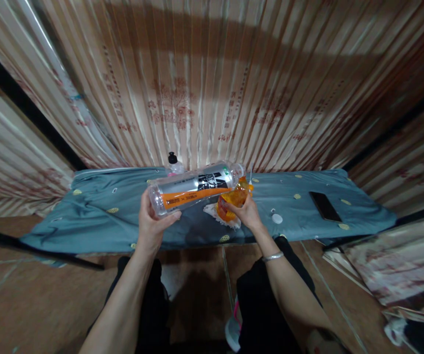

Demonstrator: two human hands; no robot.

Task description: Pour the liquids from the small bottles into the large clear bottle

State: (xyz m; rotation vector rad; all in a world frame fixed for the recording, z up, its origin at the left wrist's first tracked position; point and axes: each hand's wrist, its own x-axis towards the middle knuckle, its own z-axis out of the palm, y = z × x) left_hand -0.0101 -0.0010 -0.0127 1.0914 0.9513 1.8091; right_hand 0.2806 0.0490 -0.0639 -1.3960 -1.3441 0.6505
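A glossy, pleated curtain (182, 98) in beige and brown stripes hangs behind a low table (97, 211), which is draped in soft blue-grey cloth dotted with small yellow ovals. At the back edge of the cloth stands a small bottle (174, 163) with a rounded black cap, partly hidden.

The left hand (153, 223) is raised above the near edge of the table. Its grip is closed around the flat base end of a large bottle (193, 189), thumb on the near side and fingers wrapped behind. The large bottle is a clear plastic cylinder lying almost level, its neck pointing right and slightly up, with a smooth wrap label in silver, orange and black.

Just below the neck, the right hand (247, 212) has its grip closed on an orange pouch (230, 199), a crinkled, translucent soft pack held just above the table, its top close to the bottle's mouth. A rumpled white sheet (212, 211) lies on the cloth under the pouch. A thin metal bracelet (272, 256) circles the right wrist.

Further right a small round white cap (277, 218) lies flat on the cloth, and well beyond it a flat black phone (325, 206) lies at a slant.
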